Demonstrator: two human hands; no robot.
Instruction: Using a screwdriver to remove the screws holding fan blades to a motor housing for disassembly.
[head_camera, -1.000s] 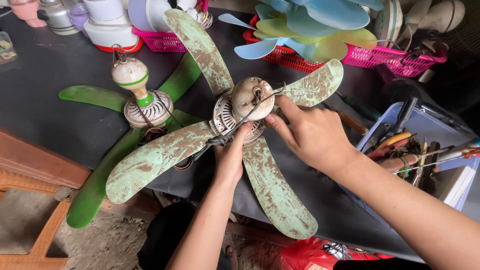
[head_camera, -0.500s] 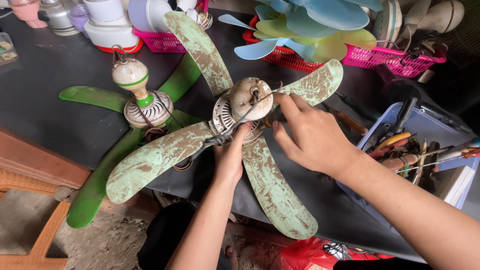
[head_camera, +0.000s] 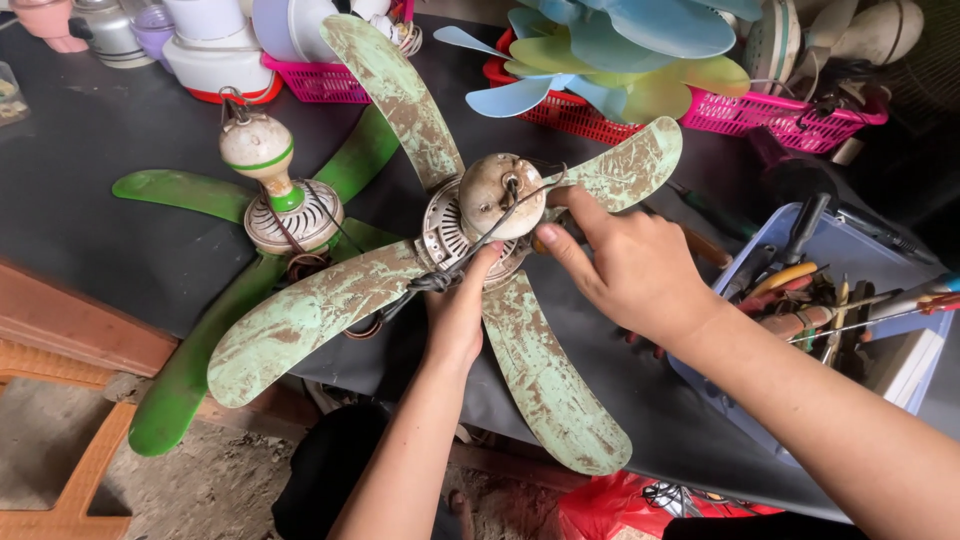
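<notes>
Two bare hands work at the hub of a worn pale-green ceiling fan with rust-flecked blades that lies flat on the black table. The left hand comes up from below, fingers half curled against the ribbed metal motor housing, its fingertips touching the dark cord that crosses the cream domed cap. The right hand reaches in from the right, loosely open, index finger stretched to the cap's right side and thumb pressed just beneath it; it grips nothing whole.

Room is tight: a second bright-green fan overlaps the left blades, pink plastic baskets crowd the far side, and a blue tool tray sits just right of the wrist. The lower blades overhang the table's near edge. Blades radiate in all directions, the longest line running from far centre to near right.
</notes>
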